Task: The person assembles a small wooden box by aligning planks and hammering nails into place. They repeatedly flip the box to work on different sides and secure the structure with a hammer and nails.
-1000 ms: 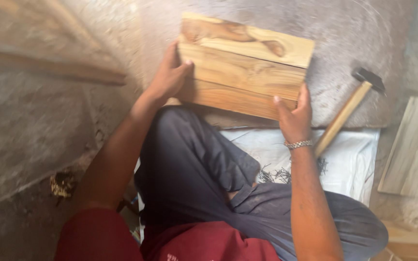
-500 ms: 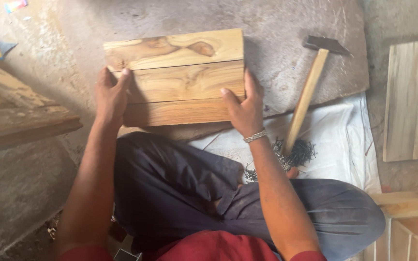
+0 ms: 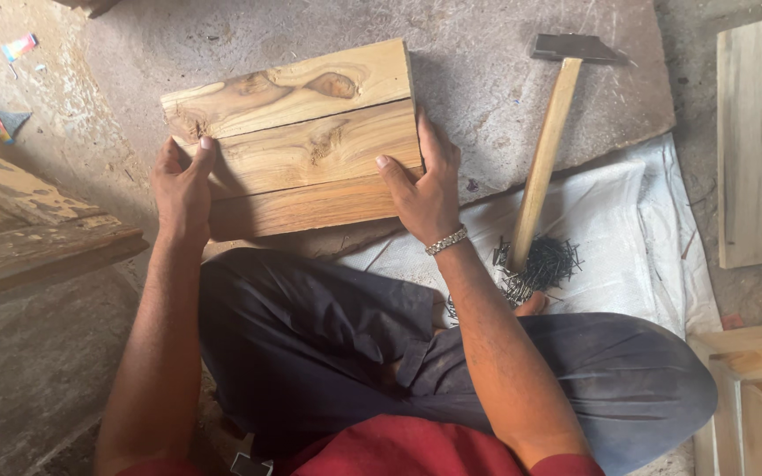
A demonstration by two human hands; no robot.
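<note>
You sit cross-legged on the floor with a wooden panel (image 3: 297,141) in front of your knees, lying flat on a grey stone slab (image 3: 504,79). The panel is made of three planks set edge to edge, the top one pale with dark knots, the lower ones more orange.

Your left hand (image 3: 183,189) clasps the panel's left edge, fingers laid over the top face and the forefinger pointing up toward the top plank; the grip is closed on the wood. Your right hand (image 3: 425,189) clasps the right edge the same way, thumb resting on the middle plank and fingers wrapped round the side. A metal bracelet (image 3: 445,241) sits on that wrist.

Just to the right of your right hand a hammer (image 3: 550,141) lies on the slab, its dark head away from you and its wooden handle running down toward a heap of small dark nails (image 3: 535,269). The nails lie on a white sack (image 3: 628,238) spread beside your knee. Well apart on the right lies another pale board (image 3: 760,141), and a wooden box frame (image 3: 756,388) stands at the lower right. Weathered planks (image 3: 37,229) lie to your left.
</note>
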